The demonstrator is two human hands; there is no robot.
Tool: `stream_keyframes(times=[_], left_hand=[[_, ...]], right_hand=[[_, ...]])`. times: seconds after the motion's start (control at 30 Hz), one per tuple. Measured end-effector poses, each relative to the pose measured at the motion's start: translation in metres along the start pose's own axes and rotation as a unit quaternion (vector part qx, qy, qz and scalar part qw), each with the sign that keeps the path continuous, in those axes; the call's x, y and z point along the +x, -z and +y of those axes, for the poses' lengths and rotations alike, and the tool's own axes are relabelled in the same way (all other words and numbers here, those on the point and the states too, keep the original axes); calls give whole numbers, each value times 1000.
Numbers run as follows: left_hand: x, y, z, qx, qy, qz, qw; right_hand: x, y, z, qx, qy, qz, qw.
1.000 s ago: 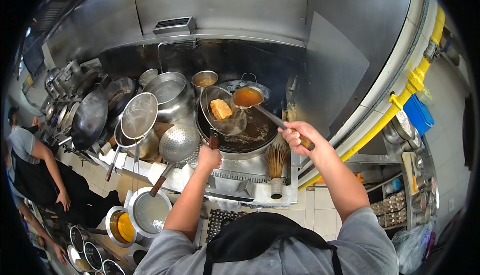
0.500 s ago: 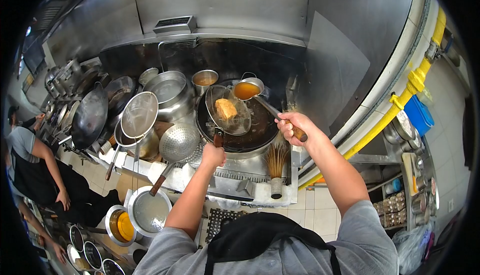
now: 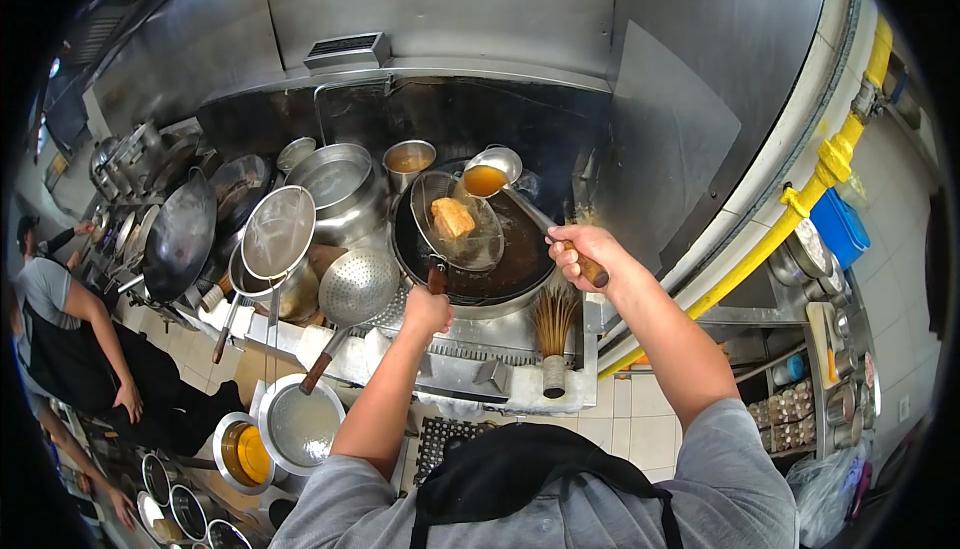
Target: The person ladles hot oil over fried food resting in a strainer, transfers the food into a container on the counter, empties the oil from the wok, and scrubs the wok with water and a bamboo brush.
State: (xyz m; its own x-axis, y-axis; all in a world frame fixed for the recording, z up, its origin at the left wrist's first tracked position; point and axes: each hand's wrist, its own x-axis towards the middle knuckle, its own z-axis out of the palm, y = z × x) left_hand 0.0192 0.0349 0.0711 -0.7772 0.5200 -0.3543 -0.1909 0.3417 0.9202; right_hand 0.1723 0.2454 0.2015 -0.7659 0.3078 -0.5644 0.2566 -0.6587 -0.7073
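My left hand (image 3: 428, 313) is wrapped round the wooden handle of a wire-mesh strainer (image 3: 488, 251). A golden fried piece of food (image 3: 453, 217) rests in its mesh, above a dark wok (image 3: 530, 274) with dark liquid in the bottom. My right hand (image 3: 584, 255) grips the wooden handle of a metal ladle (image 3: 508, 162). Amber liquid (image 3: 484, 181) pools on the left side of the tilted ladle bowl, just over the strainer's upper right rim. A stream from the ladle is too faint to make out.
Left of the wok stand a large metal pot (image 3: 338, 177), a perforated skimmer (image 3: 358, 287) and a round sieve (image 3: 279, 231). A bamboo brush (image 3: 554, 337) stands at the stove's front right. Another person (image 3: 75, 319) is at the far left. A yellow pipe (image 3: 745, 267) runs along the right.
The ladle has shifted slightly left and tilted further, and its liquid covers less of the bowl. My right hand moved a little left with it. The strainer has barely moved.
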Motion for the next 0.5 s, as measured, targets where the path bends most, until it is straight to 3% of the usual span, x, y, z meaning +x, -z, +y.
stream_keyframes(times=[0.17, 0.4, 0.5], left_hand=[[3, 1, 0, -11, -10, 16, 1000], [2, 8, -2, -38, 12, -13, 999], [-5, 13, -1, -34, 21, 0, 999]], right_hand=[[-3, -4, 6, -53, 24, 23, 998], [7, 8, 21, -234, 92, 73, 965], [28, 25, 29, -370, 146, 123, 909]])
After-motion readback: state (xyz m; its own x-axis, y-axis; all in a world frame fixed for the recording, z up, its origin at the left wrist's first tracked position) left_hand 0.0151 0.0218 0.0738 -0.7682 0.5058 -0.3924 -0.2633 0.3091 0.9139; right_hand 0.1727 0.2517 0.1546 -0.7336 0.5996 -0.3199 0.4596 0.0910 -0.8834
